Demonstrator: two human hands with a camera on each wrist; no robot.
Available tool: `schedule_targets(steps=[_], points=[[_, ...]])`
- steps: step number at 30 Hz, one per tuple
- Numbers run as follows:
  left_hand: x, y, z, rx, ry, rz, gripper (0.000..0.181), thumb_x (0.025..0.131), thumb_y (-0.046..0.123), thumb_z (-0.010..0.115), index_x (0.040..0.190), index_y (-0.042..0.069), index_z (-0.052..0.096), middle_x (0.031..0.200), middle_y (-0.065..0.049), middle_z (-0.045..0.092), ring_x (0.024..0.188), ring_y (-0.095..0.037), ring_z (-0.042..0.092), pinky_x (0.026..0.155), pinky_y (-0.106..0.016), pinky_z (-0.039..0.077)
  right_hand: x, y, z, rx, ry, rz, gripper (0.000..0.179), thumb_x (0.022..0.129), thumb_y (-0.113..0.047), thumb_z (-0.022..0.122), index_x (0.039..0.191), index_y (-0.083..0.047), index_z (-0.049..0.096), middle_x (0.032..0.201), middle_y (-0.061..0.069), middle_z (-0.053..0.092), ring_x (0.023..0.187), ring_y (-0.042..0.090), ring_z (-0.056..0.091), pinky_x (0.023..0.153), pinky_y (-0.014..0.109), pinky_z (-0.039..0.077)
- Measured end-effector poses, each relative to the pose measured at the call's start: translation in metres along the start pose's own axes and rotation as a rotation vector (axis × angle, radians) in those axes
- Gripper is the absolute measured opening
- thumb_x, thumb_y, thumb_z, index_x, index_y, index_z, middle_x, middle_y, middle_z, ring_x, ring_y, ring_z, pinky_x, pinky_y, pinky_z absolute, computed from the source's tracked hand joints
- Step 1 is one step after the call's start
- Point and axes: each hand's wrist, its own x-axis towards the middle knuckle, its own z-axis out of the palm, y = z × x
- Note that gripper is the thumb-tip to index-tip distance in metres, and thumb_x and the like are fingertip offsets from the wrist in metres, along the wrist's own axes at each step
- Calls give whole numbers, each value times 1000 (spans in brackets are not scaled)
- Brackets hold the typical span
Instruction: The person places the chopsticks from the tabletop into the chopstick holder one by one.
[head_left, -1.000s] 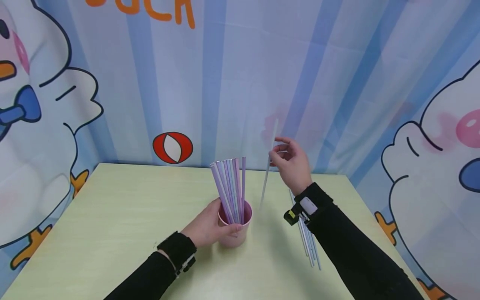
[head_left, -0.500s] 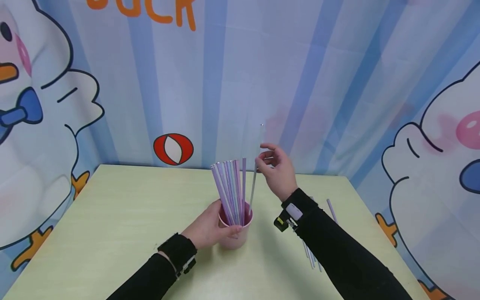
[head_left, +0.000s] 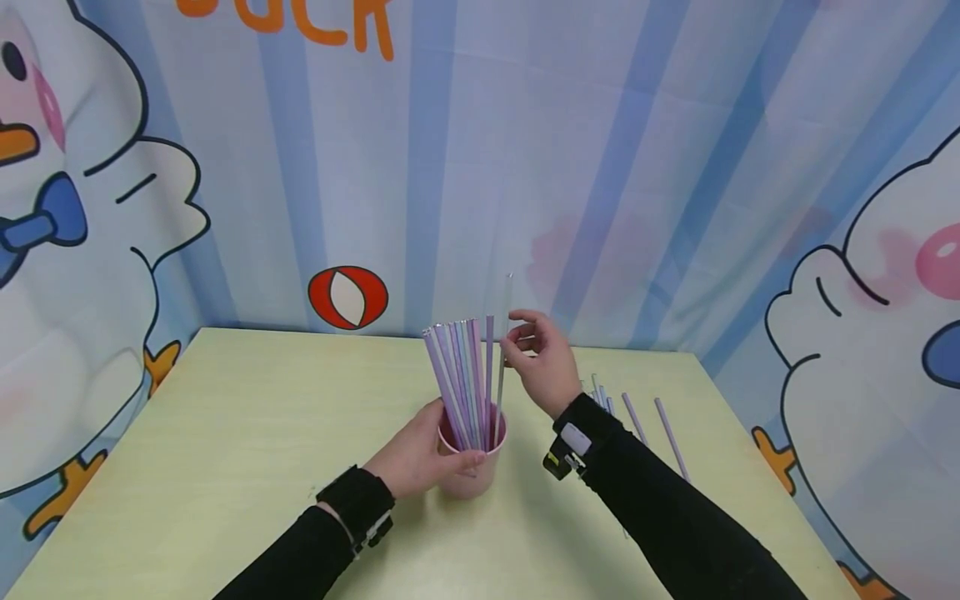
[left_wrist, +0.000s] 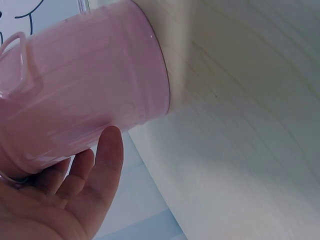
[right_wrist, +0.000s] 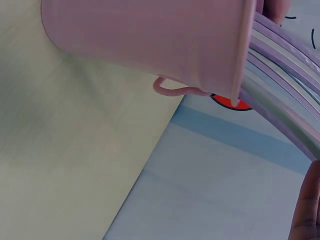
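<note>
Well, the table (head_left: 300, 442): one, pale.
Left hand (head_left: 416, 450): one, gripping the cup (head_left: 467, 482) from the left; best kept steady.
Right hand (head_left: 543, 358): one, pinching the clear straw (head_left: 500, 392) above the cup.
Cup: one, pink, upright, mid-table.
Straw bundle (head_left: 459, 383): leaning inside the cup, too packed to count.
Loose straws (head_left: 672, 440): at right, two apart, plus a cluster (head_left: 602, 400) I cannot count beside the sleeve (head_left: 675, 508).
Clear straw: one, lower end inside the cup at right; I'd ease it down upright before letting go.
</note>
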Motion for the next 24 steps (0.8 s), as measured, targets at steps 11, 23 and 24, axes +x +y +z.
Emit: schedule_targets(steps=[11,23,24], points=[[0,0,-1,-5,-2,-1,99,75,55,76,153,24,23,147,-1,40,129,-21,47,108,-49,39,-7,16,8,-31,-28,60,36,94,-9,63,129,-5,54,99,13,60,87,25,62,76,38,61],[-2,-1,-1,-18,-8,22,96,77,51,76,152,25,22,148,0,39,130,-20,45,107,-49,40,-16,31,12,-52,-44,78,36,93,-10,64,128,-7,55,97,11,61,84,23,64,72,35,61],[-2,-1,-1,-17,-7,21,96,77,50,76,152,25,23,148,0,39,130,-20,45,108,-49,39,-17,33,11,-52,-45,76,36,93,-9,64,128,-7,55,96,12,61,84,23,64,72,35,61]])
